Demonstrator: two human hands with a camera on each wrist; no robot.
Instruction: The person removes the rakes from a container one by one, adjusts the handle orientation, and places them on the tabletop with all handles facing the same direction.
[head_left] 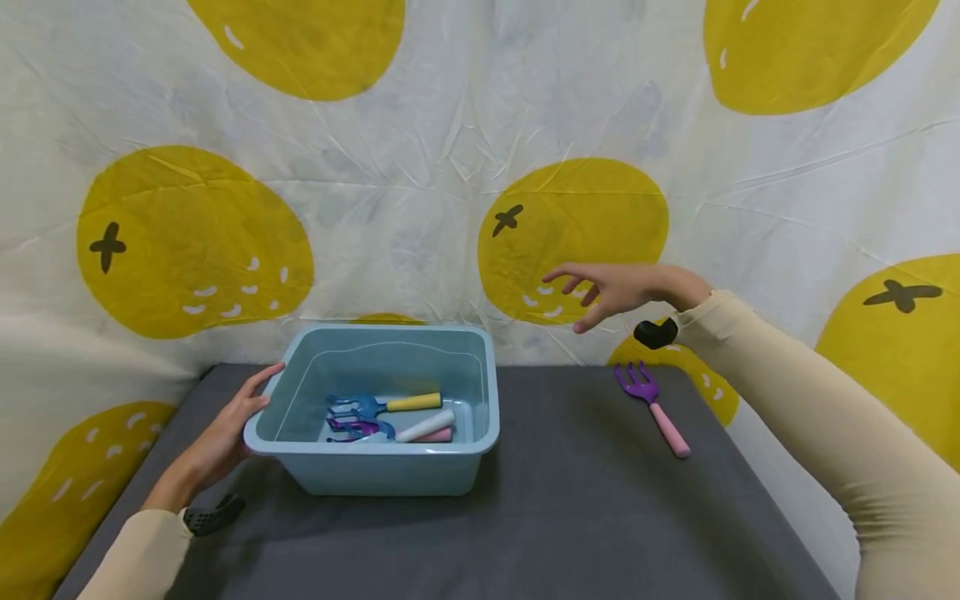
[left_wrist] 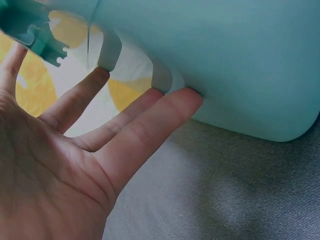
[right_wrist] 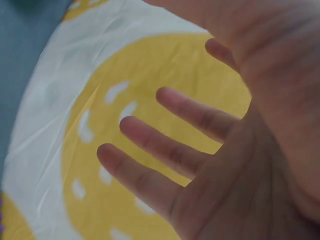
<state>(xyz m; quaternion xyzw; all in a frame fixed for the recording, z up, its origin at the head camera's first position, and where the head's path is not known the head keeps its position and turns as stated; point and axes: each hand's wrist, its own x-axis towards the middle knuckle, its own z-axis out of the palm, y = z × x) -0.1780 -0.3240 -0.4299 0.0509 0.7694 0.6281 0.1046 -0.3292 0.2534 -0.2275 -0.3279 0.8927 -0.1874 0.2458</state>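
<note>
One purple-tined, pink-handled fork (head_left: 656,410), slanting toward near right, below-right of nearer right hand (head_left: 621,287), fingers apart, empty; left hand (head_left: 223,437) touching pale-blue plastic basin (head_left: 382,473).

I see the person's bare left hand (head_left: 217,437) toward eight o'clock, fingers (left_wrist: 145,127) straight; their bare right hand (head_left: 621,287) hovers toward three, fingers (right_wrist: 162,147) apart, cream-sleeved arm (head_left: 795,375) raised.

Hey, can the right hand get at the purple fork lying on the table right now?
Probably yes: the right hand is holding nothing, raised near the purple fork, which lies uncovered on the dark table, outside the blue basin. Nothing seems to block the way.
</note>
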